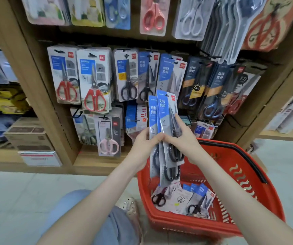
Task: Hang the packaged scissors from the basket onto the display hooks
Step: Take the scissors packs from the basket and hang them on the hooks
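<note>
Both hands hold a small stack of packaged black-handled scissors [163,110] upright above the red basket [239,175]. My left hand [144,145] grips the stack from the left at mid-height. My right hand [184,138] holds it from the right, fingers across the front pack. The packs have blue and white cards. More packaged scissors [186,198] lie in the bottom of the basket. Display hooks [135,120] with hanging scissors packs fill the wooden rack behind.
Red-handled scissors packs [94,82] hang at the left of the rack, dark packs [213,85] at the right. A pink pair [109,137] hangs low. Cardboard boxes [30,138] sit on the left shelf. My knee [92,218] is below, on pale floor tiles.
</note>
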{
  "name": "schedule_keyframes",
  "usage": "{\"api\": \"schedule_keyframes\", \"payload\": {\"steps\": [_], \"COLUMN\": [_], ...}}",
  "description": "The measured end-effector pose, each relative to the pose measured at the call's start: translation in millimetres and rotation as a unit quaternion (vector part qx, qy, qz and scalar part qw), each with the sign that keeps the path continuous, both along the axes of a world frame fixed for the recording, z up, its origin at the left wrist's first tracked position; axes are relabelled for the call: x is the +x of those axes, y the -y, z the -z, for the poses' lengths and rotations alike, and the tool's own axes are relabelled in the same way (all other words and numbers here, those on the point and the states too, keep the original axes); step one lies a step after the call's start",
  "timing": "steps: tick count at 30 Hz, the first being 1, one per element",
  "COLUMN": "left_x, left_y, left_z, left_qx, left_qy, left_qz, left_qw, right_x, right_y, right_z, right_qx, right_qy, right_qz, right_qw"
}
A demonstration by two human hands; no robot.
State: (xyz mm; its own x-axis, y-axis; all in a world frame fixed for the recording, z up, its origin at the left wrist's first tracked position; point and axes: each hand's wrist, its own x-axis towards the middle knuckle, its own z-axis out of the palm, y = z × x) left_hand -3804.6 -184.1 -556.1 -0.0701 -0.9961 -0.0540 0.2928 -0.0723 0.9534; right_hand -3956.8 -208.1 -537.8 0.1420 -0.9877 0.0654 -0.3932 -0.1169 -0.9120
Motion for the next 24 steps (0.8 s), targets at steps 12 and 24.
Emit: {"api": "schedule_keyframes", "payload": {"steps": [12, 24], "left_x": [55, 103], "left_y": [20, 63], "left_z": [-27, -63], "left_qx": [-0.021, -0.062], "left_qy": [0.098, 0.022], "left_qz": [-0.173, -0.29], "left_qw": [0.98, 0.955], "right_x": [23, 74], "right_y": [29, 91], "right_z": [-29, -42], "right_qx": [-0.101, -0.166], "right_qy": [-0.047, -0.255], "right_qz": [0.038, 0.064], "right_qw": [0.993, 0.951]}}
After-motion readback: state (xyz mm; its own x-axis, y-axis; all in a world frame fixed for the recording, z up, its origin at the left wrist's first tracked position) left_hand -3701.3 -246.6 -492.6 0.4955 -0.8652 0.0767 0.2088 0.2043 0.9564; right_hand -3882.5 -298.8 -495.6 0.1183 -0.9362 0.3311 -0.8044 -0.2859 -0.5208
